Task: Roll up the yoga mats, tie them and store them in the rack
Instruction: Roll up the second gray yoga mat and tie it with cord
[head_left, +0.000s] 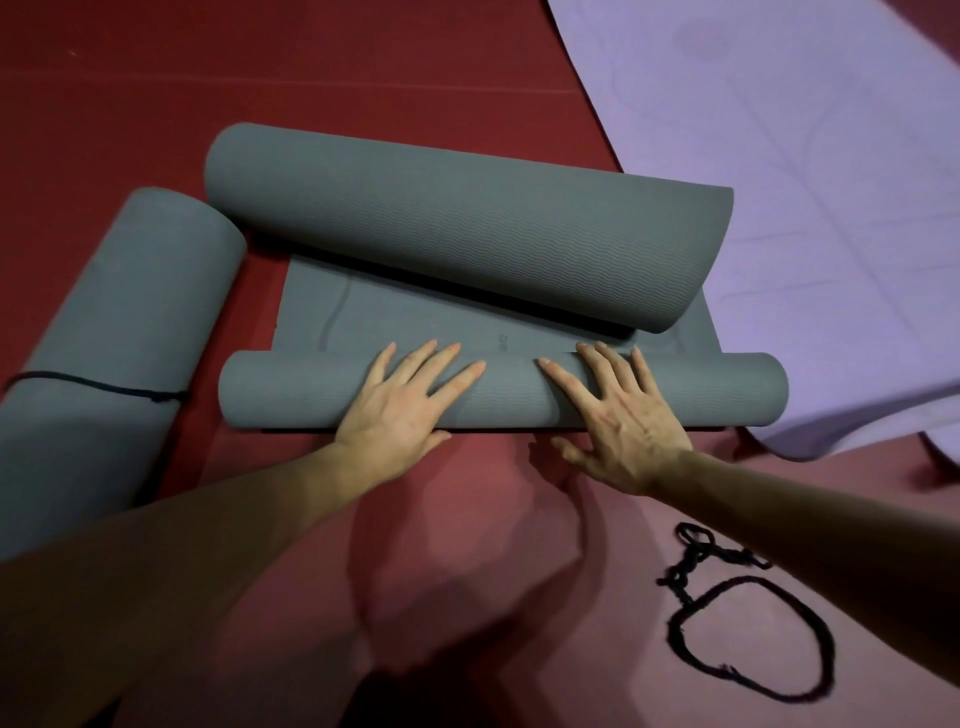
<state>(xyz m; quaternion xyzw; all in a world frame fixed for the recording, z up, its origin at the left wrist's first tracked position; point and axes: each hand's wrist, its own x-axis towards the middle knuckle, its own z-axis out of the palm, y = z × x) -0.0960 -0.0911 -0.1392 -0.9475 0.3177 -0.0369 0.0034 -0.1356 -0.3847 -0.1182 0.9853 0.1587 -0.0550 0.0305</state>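
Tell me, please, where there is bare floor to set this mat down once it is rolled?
Bare red floor lies beyond the grey mat, far left. A smaller patch lies between its near roll and the black cord. It is crowded at the left by the tied roll and at the right by the purple mat.

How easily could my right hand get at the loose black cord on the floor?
Probably easily: the black cord lies on bare floor beside the right forearm, nothing on it, and the right hand rests flat on the grey mat roll, holding nothing.
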